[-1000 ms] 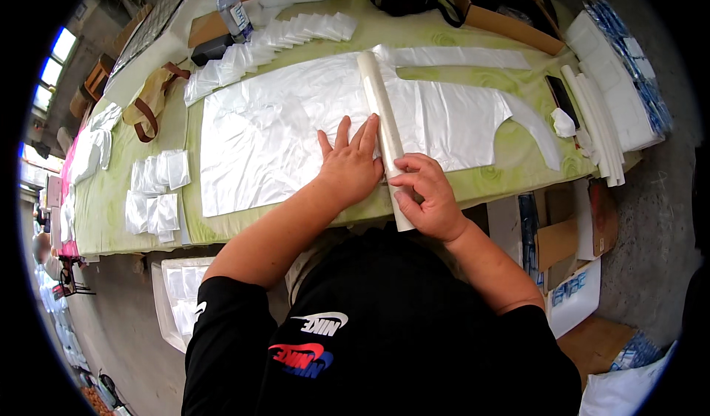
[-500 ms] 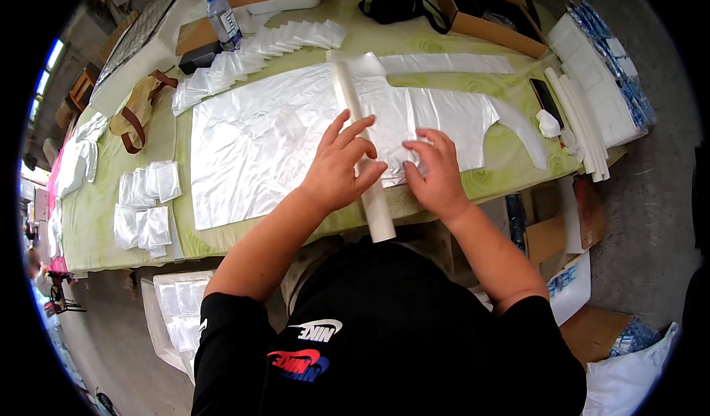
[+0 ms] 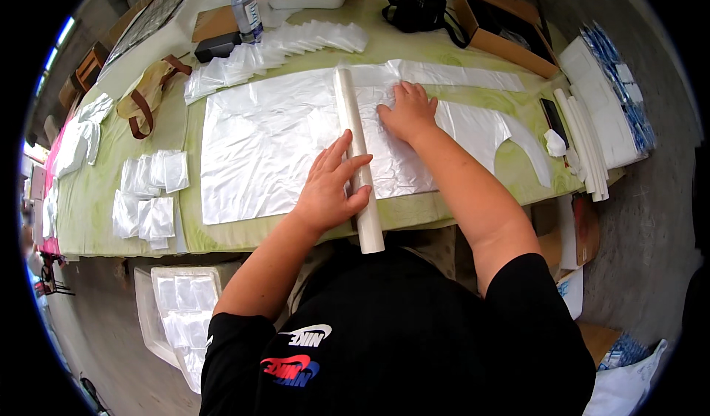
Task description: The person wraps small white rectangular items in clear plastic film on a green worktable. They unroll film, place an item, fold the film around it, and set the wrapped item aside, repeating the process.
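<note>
A white plastic apron (image 3: 266, 150) lies spread across the table, its curved neck and strap parts toward the right. A long pale tube (image 3: 353, 124) lies across it, its near end reaching past the table's front edge. My left hand (image 3: 331, 187) rests on the tube from the left, fingers stretched and apart, thumb and fingertips touching it. My right hand (image 3: 409, 111) lies flat on the apron right of the tube, near its far edge, fingers spread with nothing in them.
Small folded clear plastic packets (image 3: 277, 46) line the back, with more packets (image 3: 154, 176) at left. A water bottle (image 3: 246, 13), a black bag (image 3: 420, 5) and a cardboard box (image 3: 506, 31) stand behind. More tubes (image 3: 580, 146) and a phone (image 3: 552, 120) lie right. A bin (image 3: 159, 305) sits below left.
My right hand has moved away from me and flattened onto the apron. My left hand has come down onto the tube, which lies more upright in view.
</note>
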`<state>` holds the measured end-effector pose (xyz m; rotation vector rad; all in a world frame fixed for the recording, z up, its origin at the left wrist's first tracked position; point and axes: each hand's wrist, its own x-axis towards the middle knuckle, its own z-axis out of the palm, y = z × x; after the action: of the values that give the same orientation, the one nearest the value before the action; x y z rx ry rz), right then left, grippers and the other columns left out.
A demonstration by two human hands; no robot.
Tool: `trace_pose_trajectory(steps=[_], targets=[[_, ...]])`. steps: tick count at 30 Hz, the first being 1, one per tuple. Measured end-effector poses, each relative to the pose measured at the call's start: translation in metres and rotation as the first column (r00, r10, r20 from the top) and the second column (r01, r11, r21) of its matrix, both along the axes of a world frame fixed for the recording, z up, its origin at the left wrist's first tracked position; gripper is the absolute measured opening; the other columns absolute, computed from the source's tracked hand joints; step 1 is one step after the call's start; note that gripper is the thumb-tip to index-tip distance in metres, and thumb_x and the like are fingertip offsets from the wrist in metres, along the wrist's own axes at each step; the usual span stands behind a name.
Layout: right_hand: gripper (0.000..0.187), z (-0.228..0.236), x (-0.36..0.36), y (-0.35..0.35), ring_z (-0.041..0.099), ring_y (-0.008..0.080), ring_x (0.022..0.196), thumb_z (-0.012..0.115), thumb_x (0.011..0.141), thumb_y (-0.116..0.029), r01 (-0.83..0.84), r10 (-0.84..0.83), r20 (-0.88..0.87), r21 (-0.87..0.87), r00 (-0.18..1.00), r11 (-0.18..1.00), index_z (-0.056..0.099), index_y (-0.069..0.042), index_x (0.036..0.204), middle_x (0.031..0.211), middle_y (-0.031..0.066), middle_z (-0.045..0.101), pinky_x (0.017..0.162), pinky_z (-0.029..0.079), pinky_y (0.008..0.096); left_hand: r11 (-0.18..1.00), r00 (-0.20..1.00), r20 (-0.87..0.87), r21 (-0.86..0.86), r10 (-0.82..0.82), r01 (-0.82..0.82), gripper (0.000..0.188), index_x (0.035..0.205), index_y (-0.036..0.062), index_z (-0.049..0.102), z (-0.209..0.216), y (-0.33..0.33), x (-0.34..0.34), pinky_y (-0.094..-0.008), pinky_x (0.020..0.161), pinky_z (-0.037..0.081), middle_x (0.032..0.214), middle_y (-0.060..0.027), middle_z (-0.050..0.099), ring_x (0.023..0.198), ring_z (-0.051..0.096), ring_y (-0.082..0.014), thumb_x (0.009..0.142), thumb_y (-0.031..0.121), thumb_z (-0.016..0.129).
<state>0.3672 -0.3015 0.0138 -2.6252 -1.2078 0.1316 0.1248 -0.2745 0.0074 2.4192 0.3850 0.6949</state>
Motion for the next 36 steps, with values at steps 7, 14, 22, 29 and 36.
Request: trace_pose_trajectory(steps=[7,14,22,29,36], targets=[[0.052,-0.003,-0.076,-0.043,0.046,0.0372,0.137,0.071,0.085,-0.023,-0.547,0.676,-0.013,0.578,0.736,0.606,0.060,-0.003,0.131,0.140,0.0141,0.057,0.120,0.024,0.0585,0.979,0.880,0.455,-0.200,0.136,-0.048,0.053,0.123,0.0079,0.057,-0.024,0.009,-0.006,-0.0471,0.112,0.039,0.145,-0.0201,0.049,0.135,0.046,-0.0377,0.073,0.007,0.072],[0.018,0.012,-0.124,-0.077,0.058,0.0359,0.121,0.072,0.081,-0.010,-0.468,0.734,-0.142,0.686,0.665,0.557,0.070,-0.005,0.098,0.120,0.0144,0.065,0.107,0.043,0.0496,0.991,0.991,-0.001,-0.014,-0.131,0.130,0.042,0.131,0.0121,0.062,0.018,0.024,-0.015,-0.0511,0.117,0.031,0.146,-0.0117,0.056,0.139,0.044,-0.0373,0.096,0.034,0.056],[0.020,0.006,-0.141,-0.086,0.048,0.0424,0.137,0.072,0.082,-0.006,-0.601,0.810,-0.070,0.633,0.582,0.487,0.073,-0.006,0.102,0.129,0.0151,0.063,0.112,0.044,0.0461,0.935,0.954,0.293,-0.352,0.069,0.041,0.037,0.128,0.0068,0.066,0.002,0.043,-0.053,-0.0499,0.121,0.026,0.149,-0.0138,0.054,0.148,0.036,-0.0334,0.104,0.031,0.051],[0.014,0.022,-0.177,-0.070,0.059,0.0309,0.121,0.075,0.082,-0.012,-0.672,0.951,-0.116,0.683,0.288,0.287,0.072,-0.011,0.096,0.108,0.0049,0.069,0.114,0.038,0.0518,0.988,0.980,-0.198,0.151,0.037,-0.006,0.027,0.118,0.0140,0.072,0.030,0.053,-0.091,-0.0484,0.118,0.030,0.138,-0.0088,0.064,0.144,0.041,-0.0382,0.099,0.029,0.060],[0.012,0.012,-0.161,-0.107,0.066,0.0300,0.094,0.073,0.083,-0.006,-0.515,0.897,-0.158,0.772,0.412,0.372,0.071,-0.009,0.095,0.095,0.0092,0.069,0.099,0.050,0.0465,0.843,0.867,0.077,0.205,0.493,-0.497,0.029,0.119,0.0094,0.066,0.050,0.064,-0.141,-0.0481,0.114,0.038,0.136,-0.0120,0.062,0.135,0.049,-0.0379,0.091,0.017,0.073]])
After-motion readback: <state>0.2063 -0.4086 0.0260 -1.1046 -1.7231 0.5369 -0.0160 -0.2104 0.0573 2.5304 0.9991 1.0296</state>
